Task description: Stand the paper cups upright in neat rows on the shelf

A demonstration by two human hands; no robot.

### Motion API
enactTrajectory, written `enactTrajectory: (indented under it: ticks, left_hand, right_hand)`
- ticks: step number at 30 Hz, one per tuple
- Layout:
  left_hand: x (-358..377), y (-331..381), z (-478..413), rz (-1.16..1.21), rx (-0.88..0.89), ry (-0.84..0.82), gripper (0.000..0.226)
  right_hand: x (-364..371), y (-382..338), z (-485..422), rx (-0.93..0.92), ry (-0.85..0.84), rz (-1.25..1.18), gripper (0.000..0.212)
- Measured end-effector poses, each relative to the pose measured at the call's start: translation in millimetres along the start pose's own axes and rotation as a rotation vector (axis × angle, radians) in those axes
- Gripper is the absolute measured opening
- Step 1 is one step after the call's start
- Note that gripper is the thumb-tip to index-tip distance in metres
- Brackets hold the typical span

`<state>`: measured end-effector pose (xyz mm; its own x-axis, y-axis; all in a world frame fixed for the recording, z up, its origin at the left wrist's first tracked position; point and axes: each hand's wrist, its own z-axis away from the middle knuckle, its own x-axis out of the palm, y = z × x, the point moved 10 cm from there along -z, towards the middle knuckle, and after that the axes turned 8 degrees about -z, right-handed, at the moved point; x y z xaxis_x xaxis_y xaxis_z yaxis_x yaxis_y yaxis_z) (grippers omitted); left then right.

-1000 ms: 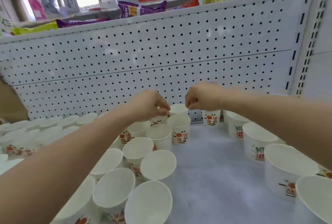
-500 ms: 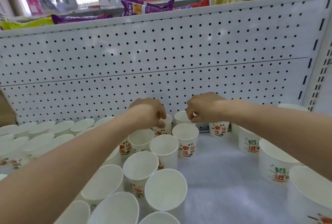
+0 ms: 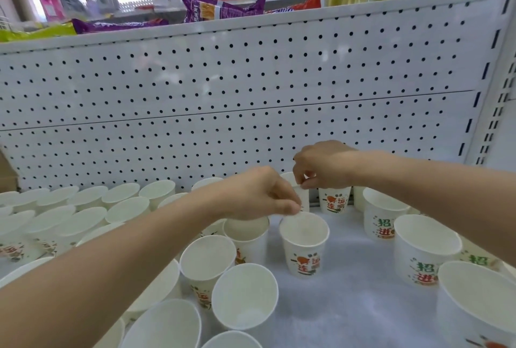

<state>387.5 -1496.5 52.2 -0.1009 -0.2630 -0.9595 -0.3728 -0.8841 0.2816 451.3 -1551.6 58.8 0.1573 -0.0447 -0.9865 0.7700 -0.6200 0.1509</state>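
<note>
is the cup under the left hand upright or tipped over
Upright. The cup stands on its base on the shelf, open mouth facing up and printed side level, while the left hand pinches its rim.

Shop: pegboard shelving (image 3: 251, 90), snack packets (image 3: 220, 8) stocked above.

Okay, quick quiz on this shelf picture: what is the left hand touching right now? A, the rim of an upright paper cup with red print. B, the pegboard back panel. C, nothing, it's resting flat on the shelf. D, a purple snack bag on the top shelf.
A: the left hand pinches the near rim of the upright red-printed paper cup, well below the snack bags and in front of the pegboard.
</note>
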Motion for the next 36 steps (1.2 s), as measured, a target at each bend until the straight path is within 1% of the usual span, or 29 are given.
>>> enactTrajectory:
  ticks: [1,2,3,4,5,7,9,11,15,18,20,28,31,34,36]
  left_hand:
    - [-14,-5,0,0.014,-0.009,0.073,0.017]
    - [-31,-14,1,-0.001,-0.041,0.165,0.017]
    - [-47,-27,3,-0.052,-0.088,0.239,0.018]
    - [-56,-39,5,-0.125,-0.137,0.269,0.017]
    - [-58,-51,6,-0.203,-0.182,0.255,0.016]
    - [-46,-68,5,-0.333,-0.247,0.155,0.014]
    - [-34,-76,1,-0.488,-0.282,0.075,0.018]
    - [-31,-79,-3,-0.59,-0.293,0.044,0.019]
    - [-27,-78,-8,-0.578,-0.27,0.034,0.016]
    - [-21,-70,-13,-0.549,-0.22,0.057,0.017]
    - [-19,-65,-16,-0.545,-0.197,0.072,0.016]
    - [-15,-52,-24,-0.634,-0.137,0.102,0.015]
    - [-15,-55,-25,-0.629,-0.14,0.108,0.014]
    - [-15,-57,-24,-0.598,-0.142,0.12,0.013]
    - [-15,-57,-23,-0.591,-0.139,0.123,0.014]
  right_hand:
    - [0,0,1,-0.002,0.002,0.006,0.003]
    - [0,1,2,-0.004,0.006,0.013,0.006]
    - [1,1,2,-0.009,0.008,0.024,0.009]
    - [2,2,3,-0.01,0.007,0.032,0.01]
    - [3,2,2,-0.007,0.01,0.033,0.009]
    - [2,2,3,0.008,0.014,0.016,0.009]
    - [3,0,3,0.004,0.016,0.007,0.011]
    - [4,-1,3,0.001,0.012,0.004,0.01]
    - [3,0,5,-0.002,0.016,0.039,0.01]
    - [2,0,9,-0.002,-0.001,0.074,0.015]
    - [3,2,11,0.004,-0.006,0.066,0.014]
    - [1,1,11,-0.024,0.017,0.116,0.014]
    - [0,3,11,-0.012,0.023,0.09,0.018]
    - [1,2,10,0.006,0.011,0.045,0.027]
    - [2,0,7,0.019,0.019,0.022,0.026]
